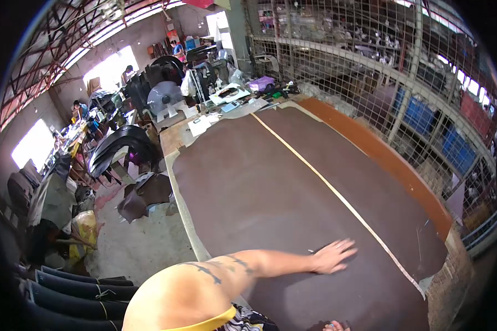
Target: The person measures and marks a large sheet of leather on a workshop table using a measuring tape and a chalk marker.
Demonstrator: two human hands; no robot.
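Left arm point(281, 263): nearest the camera, bare and tattooed, reaching right from the shoulder beside a yellow strap point(207, 321).
Rolls point(80, 292): dark, stacked at lower left, with thin ties round them.
Yellow bag point(84, 234): on the floor point(132, 251), above the rolls in view.
Black pile point(121, 149): draped in a curve, left of the worktop point(172, 144).
Brown scraps point(143, 196): below that pile in view.
Fan point(164, 97): near the worktop's far end.
Papers point(200, 126): white, on the far left corner of the worktop.
Leather point(248, 182): one big dark brown sheet, spread over most of the worktop.
Left hand point(332, 257): palm down on the leather — fingers extended, slightly parted, pinching nothing.
Right hand point(332, 326): over the leather at the bottom edge, mostly cut off; cannot tell how its fingers stand or whether they hold anything.
Tape point(337, 193): pale, narrow, running lengthwise over the leather from the far edge to the near right edge — apart from the left hand.
Orange-brown sheet point(370, 135): along the worktop's right side, beside the leather.
Mesh point(364, 60): wire, right of the worktop, with blue crates point(419, 115) behind it.
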